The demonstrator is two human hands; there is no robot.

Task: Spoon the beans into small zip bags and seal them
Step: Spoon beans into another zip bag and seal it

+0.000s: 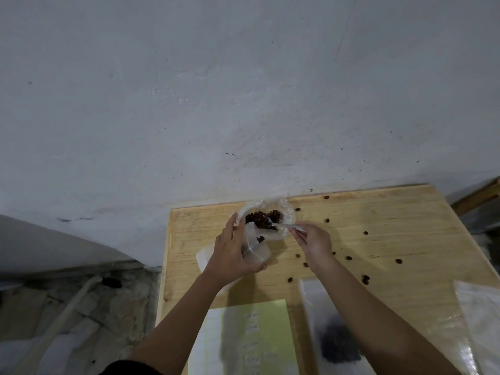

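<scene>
A clear plastic bag [286, 212] of dark brown beans [261, 219] lies open at the table's far edge. My right hand [315, 240] grips a metal spoon [281, 226] by its handle, and the bowl of the spoon rests among the beans. My left hand [232, 250] holds a clear plastic container [255, 249], tilted toward the bag, with a few beans inside. A zip bag [338, 336] holding dark beans lies flat near the front, partly under my right forearm.
Several loose beans [349, 257] are scattered over the wooden table [405, 239]. A yellow-green sheet with small labels [251, 339] lies at the front. More clear bags [481, 320] sit at the right edge. A white lid [204, 259] lies under my left hand.
</scene>
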